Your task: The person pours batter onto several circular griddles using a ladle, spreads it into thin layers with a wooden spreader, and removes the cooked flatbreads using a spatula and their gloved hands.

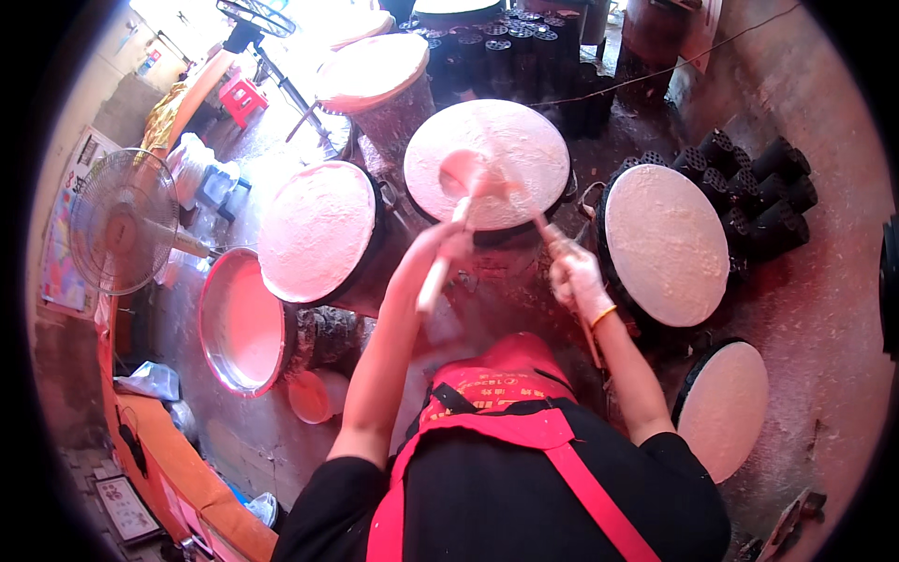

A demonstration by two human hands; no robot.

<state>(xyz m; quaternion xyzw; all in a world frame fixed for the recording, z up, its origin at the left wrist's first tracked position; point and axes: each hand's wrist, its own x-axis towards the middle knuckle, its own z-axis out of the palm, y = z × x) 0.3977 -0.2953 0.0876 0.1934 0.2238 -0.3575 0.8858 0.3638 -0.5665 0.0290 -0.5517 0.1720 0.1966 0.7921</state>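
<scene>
My left hand [453, 244] is closed around the pale handle of a ladle [461, 170], whose bowl is over the middle round griddle. A thin layer of pale batter [524, 140] covers that griddle. My right hand [577, 279], in a whitish glove, grips a long thin wooden-handled tool [541, 223]. Its far end is smeared by motion near the ladle, so I cannot tell its shape or whether the two touch. Other batter-covered rounds stand close by: one on the left [318, 229], one on the right [667, 245] and one at the lower right [726, 407].
A wide basin of pale liquid [245, 323] stands at left, with a small orange-red container [309, 397] beside it. Black coal briquettes [768, 187] are piled at right. A standing fan [124, 223] and a red stool [242, 97] are further left. Another pale round [375, 70] stands behind.
</scene>
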